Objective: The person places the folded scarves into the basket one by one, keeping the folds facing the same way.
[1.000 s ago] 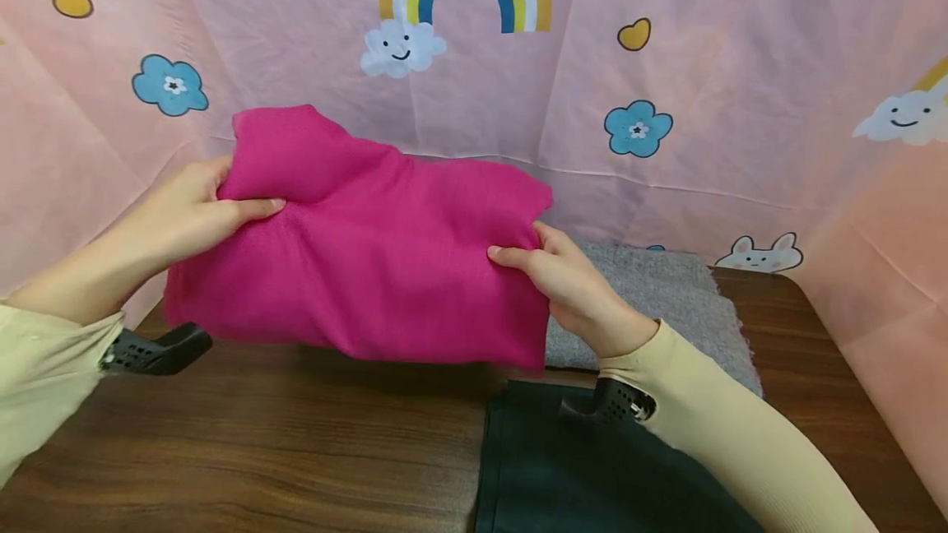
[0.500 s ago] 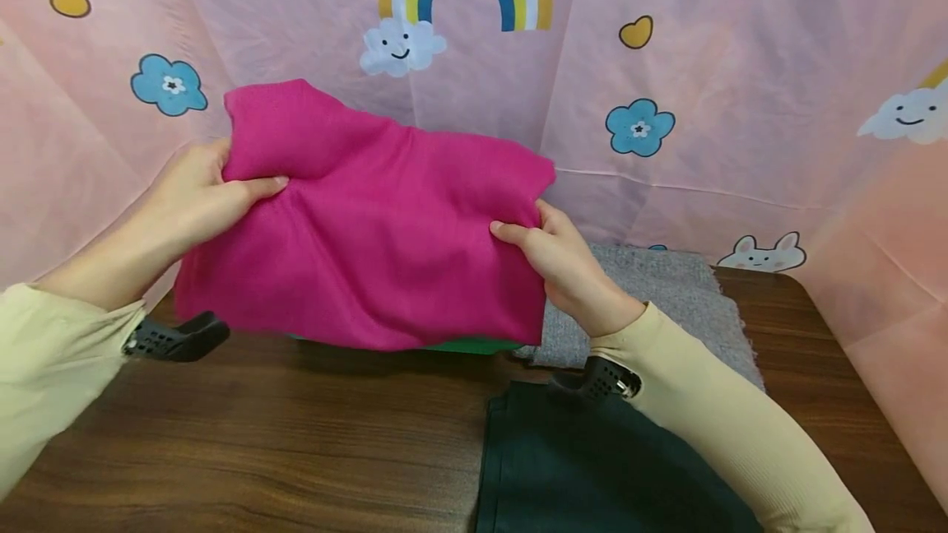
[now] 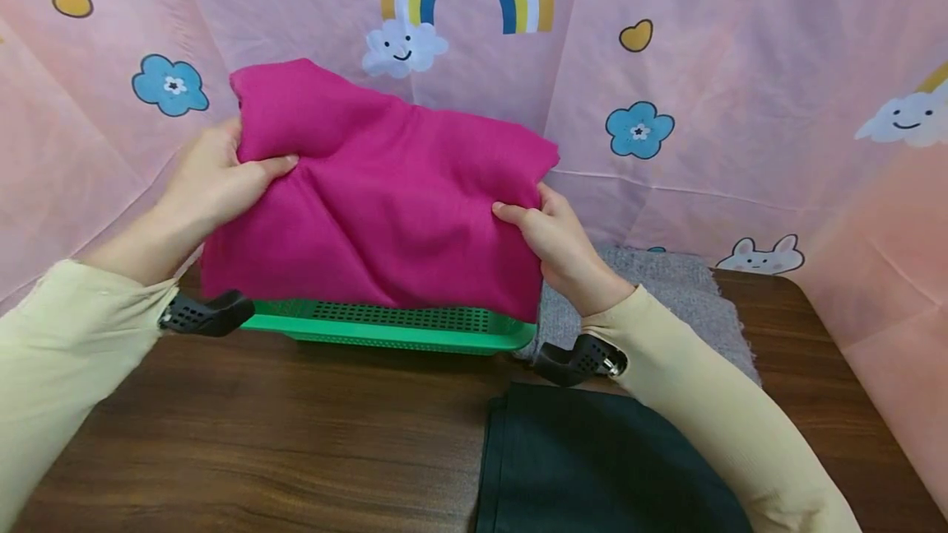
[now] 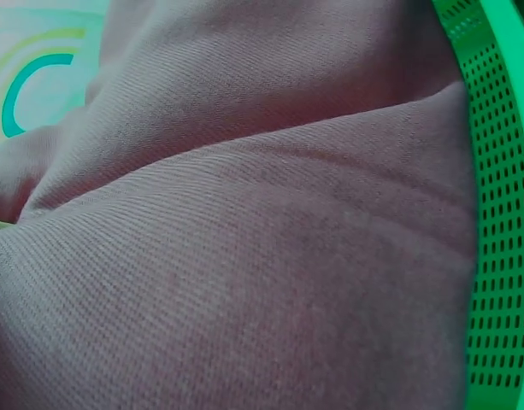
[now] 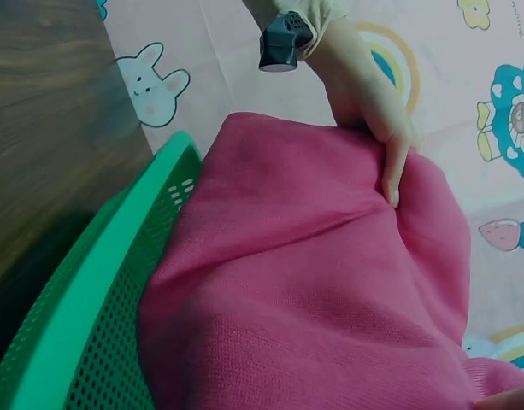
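Observation:
A folded bright pink cloth [image 3: 400,204] is held up between both hands, over a green perforated basket [image 3: 385,336]. My left hand [image 3: 218,175] grips its left side, thumb on the near face and fingers hidden behind. On the right side my right hand [image 3: 555,241] pinches the cloth the same way. The cloth hides much of the basket; its front rim and part of the holed floor show. In the right wrist view the cloth [image 5: 313,265] hangs beside the basket wall [image 5: 116,325]. Close up, the cloth [image 4: 244,256] fills most of the left wrist view.
A folded dark green cloth [image 3: 592,459] lies on the brown wooden table [image 3: 296,434] at the front right. Behind it is a grey fringed cloth [image 3: 674,294], partly covered by the right arm. A pink patterned curtain [image 3: 481,72] stands at the back and sides.
Both hands have lifted the pink cloth upward and slightly to the right. The green basket beneath, hidden a second ago, now shows its front rim and floor.

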A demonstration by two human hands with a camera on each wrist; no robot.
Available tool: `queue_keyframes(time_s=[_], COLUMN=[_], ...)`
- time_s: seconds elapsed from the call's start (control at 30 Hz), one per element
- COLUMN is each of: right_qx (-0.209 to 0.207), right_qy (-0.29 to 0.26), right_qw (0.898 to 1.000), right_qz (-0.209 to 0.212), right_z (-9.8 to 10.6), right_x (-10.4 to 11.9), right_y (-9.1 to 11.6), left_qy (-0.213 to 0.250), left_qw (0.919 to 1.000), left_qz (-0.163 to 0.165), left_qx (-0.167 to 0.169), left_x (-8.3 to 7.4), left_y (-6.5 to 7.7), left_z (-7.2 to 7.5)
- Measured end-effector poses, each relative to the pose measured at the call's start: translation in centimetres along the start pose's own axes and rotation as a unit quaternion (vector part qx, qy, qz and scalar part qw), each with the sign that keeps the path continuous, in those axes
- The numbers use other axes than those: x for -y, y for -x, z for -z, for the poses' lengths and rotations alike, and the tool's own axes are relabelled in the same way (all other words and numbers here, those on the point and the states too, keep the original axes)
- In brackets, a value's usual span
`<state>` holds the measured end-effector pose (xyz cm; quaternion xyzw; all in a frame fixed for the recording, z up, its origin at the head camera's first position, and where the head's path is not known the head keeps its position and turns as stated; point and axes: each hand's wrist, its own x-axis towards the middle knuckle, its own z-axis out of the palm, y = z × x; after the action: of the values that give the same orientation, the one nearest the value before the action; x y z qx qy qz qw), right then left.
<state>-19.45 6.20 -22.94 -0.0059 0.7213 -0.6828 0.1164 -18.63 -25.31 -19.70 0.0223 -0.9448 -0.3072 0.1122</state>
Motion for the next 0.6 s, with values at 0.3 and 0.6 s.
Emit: queue_keyframes(time_s=[0.3,0.6], right_qx=[-0.019,-0.011], right_qy=[0.007,0.003], right_qw=[1.0,1.0], right_qz=[0.0,-0.008], right_z=[0.0,-0.1], right_x=[-1.3,-3.1], right_y=[-1.5,-2.4], left_qy=[0.034,0.047], left_qw=[0.9987,0.9978], left_qz=[-0.038,-0.037], left_qx=[-0.006,0.029], left_x=[1.1,2.4], left_y=[-0.7,-0.8], left_z=[-2.1,-3.1])
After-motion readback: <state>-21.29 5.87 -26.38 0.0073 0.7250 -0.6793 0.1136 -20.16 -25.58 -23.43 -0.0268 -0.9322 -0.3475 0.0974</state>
